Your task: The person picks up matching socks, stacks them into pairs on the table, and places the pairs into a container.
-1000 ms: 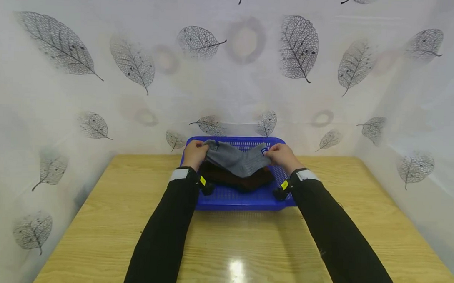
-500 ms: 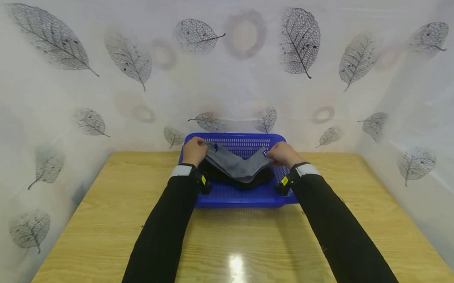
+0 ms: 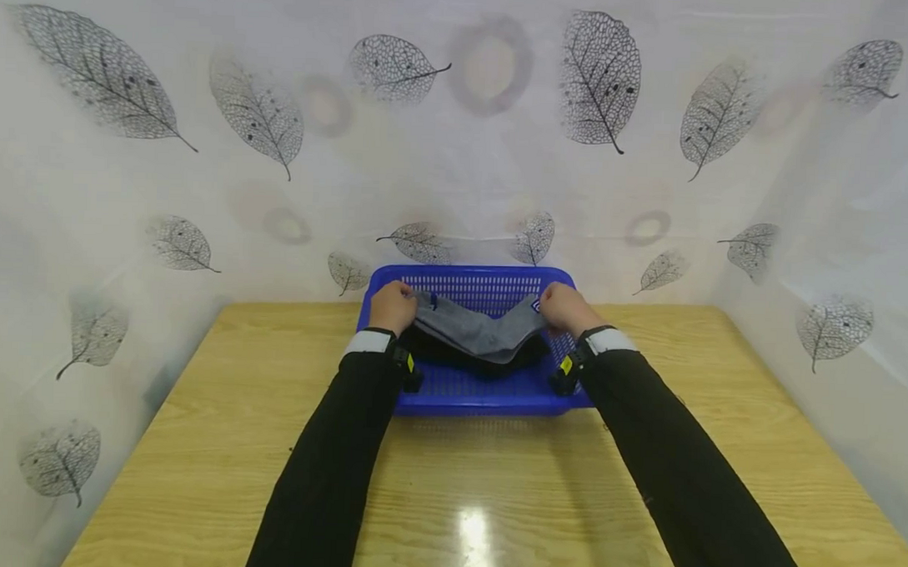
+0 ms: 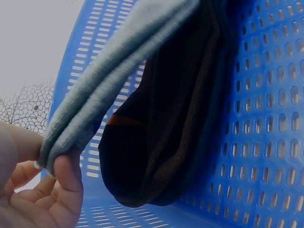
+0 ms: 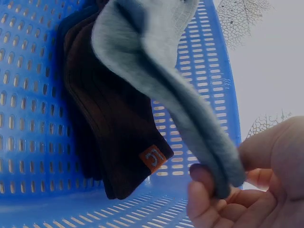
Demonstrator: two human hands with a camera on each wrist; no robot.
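A pair of grey socks (image 3: 482,333), laid one on the other, hangs between my two hands over the basket, sagging in the middle. My left hand (image 3: 391,307) pinches one end between thumb and fingers; the left wrist view shows both layers there. At the other end, beside a small blue mark, my right hand (image 3: 564,309) pinches both layers too. Beneath lie dark brown and black socks (image 4: 128,161), stacked flat in the blue plastic basket (image 3: 480,408). In the right wrist view an orange patch (image 5: 153,158) shows on the top dark sock.
The basket stands on a light wooden table (image 3: 447,475), close to the back. Behind and at both sides hangs a white curtain (image 3: 458,175) printed with grey leaves. Each wrist carries a small black camera with a yellow tag.
The grey socks have come down a little towards the dark socks and tilted, covering more of them from above. Both hands keep their grip. The head view has shifted slightly.
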